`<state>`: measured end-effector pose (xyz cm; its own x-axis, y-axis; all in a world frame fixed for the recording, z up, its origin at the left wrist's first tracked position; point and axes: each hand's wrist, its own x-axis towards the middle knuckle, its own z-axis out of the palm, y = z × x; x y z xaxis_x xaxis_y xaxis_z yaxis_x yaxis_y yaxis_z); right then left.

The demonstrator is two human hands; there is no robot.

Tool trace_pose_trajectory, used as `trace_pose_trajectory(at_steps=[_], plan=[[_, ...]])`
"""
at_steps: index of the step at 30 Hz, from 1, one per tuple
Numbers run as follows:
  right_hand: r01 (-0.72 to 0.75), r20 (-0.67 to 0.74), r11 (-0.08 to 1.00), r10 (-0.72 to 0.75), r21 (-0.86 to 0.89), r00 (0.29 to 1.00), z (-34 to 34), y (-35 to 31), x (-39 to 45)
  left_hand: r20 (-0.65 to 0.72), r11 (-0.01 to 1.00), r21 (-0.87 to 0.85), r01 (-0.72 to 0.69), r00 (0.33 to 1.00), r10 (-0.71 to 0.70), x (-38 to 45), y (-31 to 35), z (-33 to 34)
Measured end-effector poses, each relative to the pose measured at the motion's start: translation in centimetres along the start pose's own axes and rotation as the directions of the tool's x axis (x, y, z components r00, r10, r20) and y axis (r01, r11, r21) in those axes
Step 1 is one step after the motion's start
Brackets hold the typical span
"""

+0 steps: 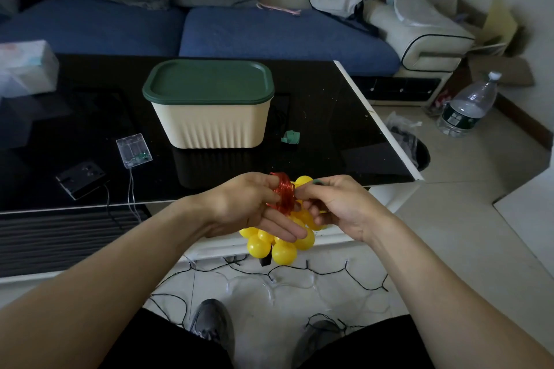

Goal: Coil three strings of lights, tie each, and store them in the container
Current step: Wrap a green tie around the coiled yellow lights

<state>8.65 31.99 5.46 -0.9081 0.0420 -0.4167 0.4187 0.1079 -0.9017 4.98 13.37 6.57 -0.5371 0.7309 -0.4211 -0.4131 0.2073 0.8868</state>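
A: Status at that frame?

B: Left hand (254, 207) pinched the red wire coil (281, 195), thumb on top, other fingers spread under the yellow ball lights (278, 244). Right hand (338, 207) was just beside it, fingertips closed on a green tie (318, 181) at the coil. Hands nearly touching, both over the near table edge (150, 204).

A: Handling?

B: My read: thin wire, springy, coil would fan open if the pinch slackened. Balls looked like hollow plastic, light, smooth, prone to swing and roll. Best hold was across the wire bundle itself, not the balls. Tie looked small and easy to drop.

A: Other strings?

B: Far left of the left hand, a black battery box (81, 178) and a clear battery box (134, 150) sat on the table, leads running off the edge. Below both hands, a black light string (323, 271) sprawled loose on the floor around the shoes. Not coiled, so two left to do, I'd guess.

A: Container?

B: Container (212, 123) ahead of the hands, slightly left, green lid (208, 79) on. Would need one free hand to open.

A: Clearance?

B: Open tabletop between hands and container. Green scrap (290, 137) ahead of the right hand. Table's white edge ran off to the right; trash bin (415, 150) and water bottle (467, 108) beyond it, well apart. Snag risk was floor wire at the feet.
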Motion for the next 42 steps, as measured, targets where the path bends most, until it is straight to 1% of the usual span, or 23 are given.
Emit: trace_pose_trajectory(at_steps=[4, 7, 10, 13, 16, 18, 21, 24, 27, 30, 32, 33, 35, 37, 40, 42], plan=[[0.085, 0.034, 0.991, -0.081, -0.108, 0.996, -0.2, 0.1, -0.1, -0.046, 0.997, 0.075, -0.004, 0.999, 0.007, 0.0, -0.2, 0.2], [0.095, 0.058, 0.992, -0.091, -0.081, 0.994, -0.1, 0.1, -0.1, -0.084, 0.992, 0.127, -0.026, 0.996, 0.037, 0.0, -0.4, 0.1], [0.038, 0.067, 0.999, -0.037, -0.014, 0.997, 0.1, 0.2, 0.0, -0.12, 0.988, 0.141, -0.055, 0.99, 0.073, 0.1, -0.5, -0.1], [-0.026, 0.106, 0.998, 0.02, 0.057, 0.994, 0.6, 0.3, 0.1, -0.157, 0.98, 0.185, -0.066, 0.983, 0.096, 0.2, -0.5, -0.3], [-0.089, 0.16, 0.98, 0.061, 0.176, 0.985, 0.7, 0.2, 0.2, -0.175, 0.972, 0.226, -0.066, 0.979, 0.107, 0.1, -0.4, -0.4], [-0.151, 0.222, 0.952, 0.093, 0.266, 0.971, 0.7, 0.2, 0.2, -0.176, 0.97, 0.234, -0.06, 0.979, 0.103, 0.1, -0.2, -0.5], [-0.259, 0.36, 0.886, 0.114, 0.385, 0.926, 0.8, 0.2, -0.1, -0.184, 0.965, 0.258, -0.057, 0.977, 0.107, 0.0, 0.1, -0.7], [-0.319, 0.411, 0.832, 0.123, 0.453, 0.903, 1.0, 0.2, -0.2, -0.217, 0.947, 0.312, -0.076, 0.965, 0.149, 0.1, 0.1, -0.6], [-0.332, 0.381, 0.828, 0.158, 0.452, 0.911, 1.7, 0.1, -0.5, -0.24, 0.889, 0.449, -0.091, 0.946, 0.218, 0.4, -0.2, -0.5], [-0.304, 0.28, 0.862, 0.2, 0.406, 0.939, 2.8, 0.0, -0.6, -0.208, 0.74, 0.668, -0.082, 0.934, 0.292, 0.9, -0.9, -0.1], [-0.298, 0.217, 0.877, 0.229, 0.376, 0.949, 3.4, 0.1, -0.4, -0.219, 0.657, 0.753, -0.044, 0.924, 0.313, 1.3, -1.2, 0.1], [-0.301, 0.2, 0.878, 0.241, 0.373, 0.95, 3.5, 0.2, -0.3, -0.219, 0.639, 0.768, -0.04, 0.921, 0.321, 1.4, -1.2, 0.2], [-0.303, 0.197, 0.875, 0.244, 0.379, 0.95, 3.2, 0.2, -0.2, -0.203, 0.641, 0.765, -0.064, 0.92, 0.334, 1.5, -1.1, 0.0], [-0.275, 0.179, 0.894, 0.224, 0.353, 0.958, 2.8, 0.1, -0.1, -0.183, 0.665, 0.74, -0.101, 0.922, 0.342, 1.5, -1.0, -0.5], [-0.173, 0.066, 0.964, 0.163, 0.202, 0.984, 2.3, 0.3, 0.2, -0.166, 0.674, 0.731, -0.108, 0.929, 0.33, 1.5, -1.0, -0.9], [-0.121, -0.013, 0.989, 0.122, 0.085, 0.992, 2.2, 0.4, 0.2, -0.166, 0.677, 0.729, -0.102, 0.933, 0.32, 1.6, -1.2, -0.8]])
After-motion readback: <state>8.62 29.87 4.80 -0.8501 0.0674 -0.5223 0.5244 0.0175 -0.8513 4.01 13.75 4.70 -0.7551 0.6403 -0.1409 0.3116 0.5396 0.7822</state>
